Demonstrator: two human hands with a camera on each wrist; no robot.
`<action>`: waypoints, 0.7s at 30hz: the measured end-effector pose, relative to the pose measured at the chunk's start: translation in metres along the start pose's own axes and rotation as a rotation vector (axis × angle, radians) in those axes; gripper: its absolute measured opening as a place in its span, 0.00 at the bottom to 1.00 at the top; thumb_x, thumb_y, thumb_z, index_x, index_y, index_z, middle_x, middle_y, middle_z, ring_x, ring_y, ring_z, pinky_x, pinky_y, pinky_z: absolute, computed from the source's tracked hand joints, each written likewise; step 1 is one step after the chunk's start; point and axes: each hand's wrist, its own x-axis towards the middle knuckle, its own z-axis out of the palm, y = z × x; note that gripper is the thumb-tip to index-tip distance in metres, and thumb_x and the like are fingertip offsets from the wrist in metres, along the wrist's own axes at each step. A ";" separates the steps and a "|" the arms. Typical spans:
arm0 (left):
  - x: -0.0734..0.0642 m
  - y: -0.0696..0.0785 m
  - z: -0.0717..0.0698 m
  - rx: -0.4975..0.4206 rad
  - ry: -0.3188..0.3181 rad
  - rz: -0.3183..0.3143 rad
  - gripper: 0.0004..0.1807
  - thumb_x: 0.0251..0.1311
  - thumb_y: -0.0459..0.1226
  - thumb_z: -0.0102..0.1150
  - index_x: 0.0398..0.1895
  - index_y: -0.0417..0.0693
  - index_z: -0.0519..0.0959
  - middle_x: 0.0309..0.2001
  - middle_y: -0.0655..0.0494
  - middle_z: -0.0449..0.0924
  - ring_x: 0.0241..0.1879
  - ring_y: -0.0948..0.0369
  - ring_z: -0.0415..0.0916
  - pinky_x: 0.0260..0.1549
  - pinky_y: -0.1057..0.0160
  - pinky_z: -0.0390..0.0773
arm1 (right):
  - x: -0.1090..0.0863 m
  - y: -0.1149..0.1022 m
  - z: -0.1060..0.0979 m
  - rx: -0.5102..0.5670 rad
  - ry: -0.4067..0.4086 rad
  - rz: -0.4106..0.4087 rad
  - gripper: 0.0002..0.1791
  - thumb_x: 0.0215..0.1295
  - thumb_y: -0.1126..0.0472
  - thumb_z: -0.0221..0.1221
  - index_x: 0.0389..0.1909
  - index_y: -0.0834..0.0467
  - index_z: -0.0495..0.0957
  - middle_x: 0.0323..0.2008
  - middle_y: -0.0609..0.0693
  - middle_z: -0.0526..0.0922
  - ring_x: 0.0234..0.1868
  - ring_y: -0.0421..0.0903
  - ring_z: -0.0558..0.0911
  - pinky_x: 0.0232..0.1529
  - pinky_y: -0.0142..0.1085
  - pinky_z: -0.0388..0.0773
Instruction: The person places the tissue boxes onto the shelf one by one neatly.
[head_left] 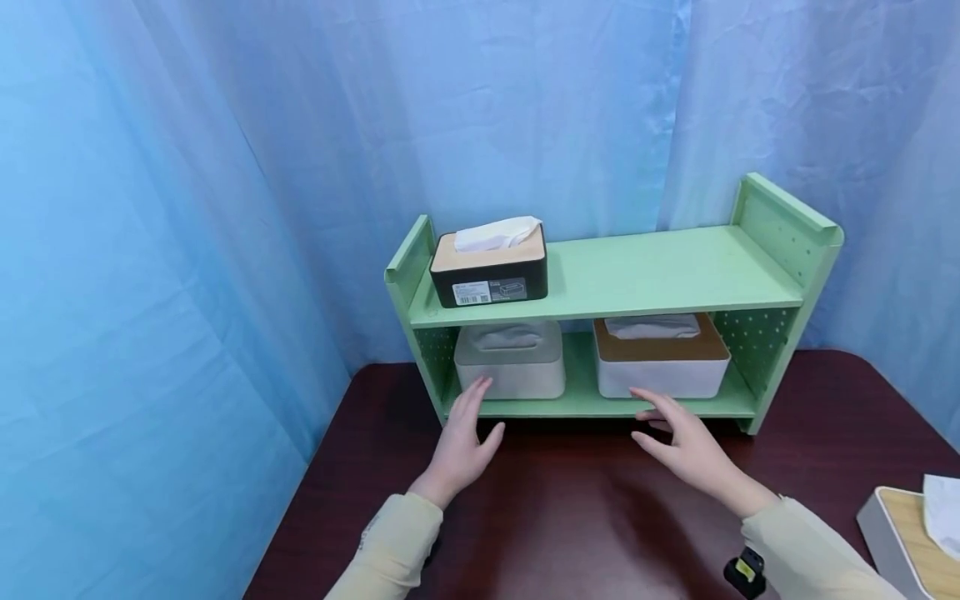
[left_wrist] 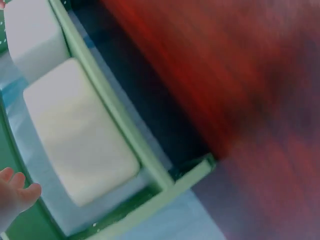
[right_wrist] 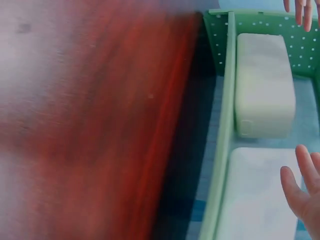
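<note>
My left hand point(head_left: 459, 446) hovers in front of the grey tissue box point(head_left: 513, 379) on the lower shelf's left side, fingers extended and thumb apart. My right hand point(head_left: 690, 446) is held before the white tissue box point(head_left: 656, 379) with a brown lid, on the lower shelf's right side, its fingers spread and slightly bent. Neither hand holds anything. In the left wrist view only some fingertips of the left hand point(left_wrist: 17, 195) show at the edge. The right wrist view has the right hand point(right_wrist: 306, 192) overlapping the white box, with the left hand's fingers at the top corner.
A green two-tier shelf point(head_left: 637, 267) stands on the dark red-brown table point(head_left: 555, 500). On its upper tier, at left, sits a black tissue box point(head_left: 491, 287) with a light wooden lid. Another tissue box point(head_left: 888, 525) is at the table's right edge. Blue curtains hang behind.
</note>
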 end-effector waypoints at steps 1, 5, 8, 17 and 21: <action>-0.003 0.001 0.004 -0.009 -0.013 -0.011 0.33 0.63 0.36 0.56 0.70 0.39 0.58 0.70 0.39 0.57 0.69 0.45 0.55 0.62 0.44 0.62 | -0.004 0.002 0.001 0.000 0.004 0.009 0.30 0.64 0.61 0.60 0.67 0.60 0.63 0.55 0.58 0.75 0.50 0.54 0.79 0.50 0.46 0.76; -0.013 0.005 0.020 -0.041 -0.056 -0.059 0.33 0.65 0.37 0.55 0.71 0.41 0.57 0.71 0.40 0.54 0.71 0.46 0.52 0.63 0.45 0.61 | -0.020 0.010 0.003 -0.006 0.025 0.007 0.30 0.62 0.63 0.62 0.65 0.60 0.65 0.57 0.58 0.74 0.48 0.43 0.80 0.46 0.35 0.78; -0.017 0.010 0.034 -0.067 -0.080 -0.089 0.34 0.65 0.39 0.54 0.73 0.45 0.54 0.72 0.42 0.52 0.71 0.47 0.50 0.63 0.45 0.62 | -0.032 0.016 -0.001 -0.002 0.049 0.000 0.31 0.60 0.64 0.63 0.64 0.59 0.66 0.56 0.56 0.74 0.47 0.32 0.78 0.39 0.29 0.78; -0.022 0.026 0.064 -0.068 -0.145 -0.105 0.41 0.65 0.47 0.54 0.76 0.57 0.45 0.74 0.42 0.45 0.72 0.45 0.46 0.60 0.43 0.65 | -0.065 0.041 -0.032 -0.061 0.128 -0.057 0.34 0.53 0.69 0.67 0.62 0.57 0.69 0.53 0.28 0.69 0.47 0.17 0.70 0.34 0.21 0.73; -0.025 0.031 0.071 -0.074 -0.157 -0.101 0.42 0.64 0.49 0.55 0.76 0.59 0.45 0.74 0.41 0.42 0.73 0.44 0.42 0.59 0.43 0.67 | -0.080 0.051 -0.060 -0.083 0.223 -0.130 0.36 0.45 0.77 0.67 0.60 0.63 0.71 0.50 0.20 0.68 0.47 0.15 0.69 0.43 0.11 0.63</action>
